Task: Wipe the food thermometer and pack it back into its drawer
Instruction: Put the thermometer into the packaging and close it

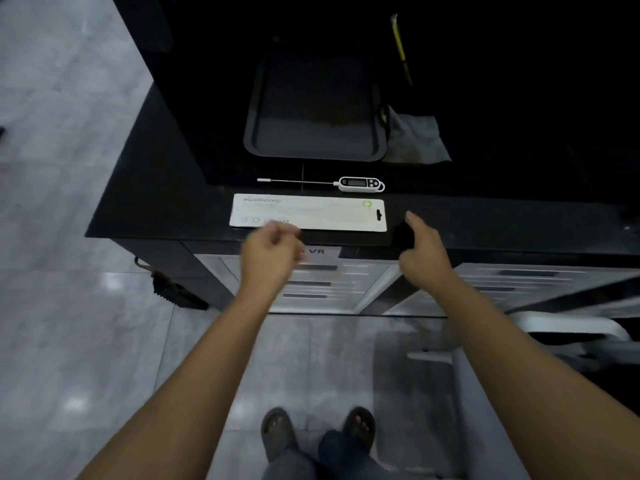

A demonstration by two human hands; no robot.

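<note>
A white food thermometer (360,183) with a long thin probe pointing left lies on the black counter. Just in front of it lies its flat white packaging (308,213), near the counter's front edge. A grey cloth (415,136) rests further back, to the right of a black tray. My left hand (270,256) hovers at the counter's front edge below the packaging's left part, fingers loosely curled, holding nothing. My right hand (424,252) is raised to the right of the packaging with fingers apart and empty. White drawers (325,282) with dark handles sit under the counter.
A black tray (377,147) stands behind the thermometer. A yellow-handled tool (401,50) lies at the back right. A second drawer unit (519,282) is to the right, a white chair (571,327) beside it. A dark brush (176,289) leans at the counter's left leg.
</note>
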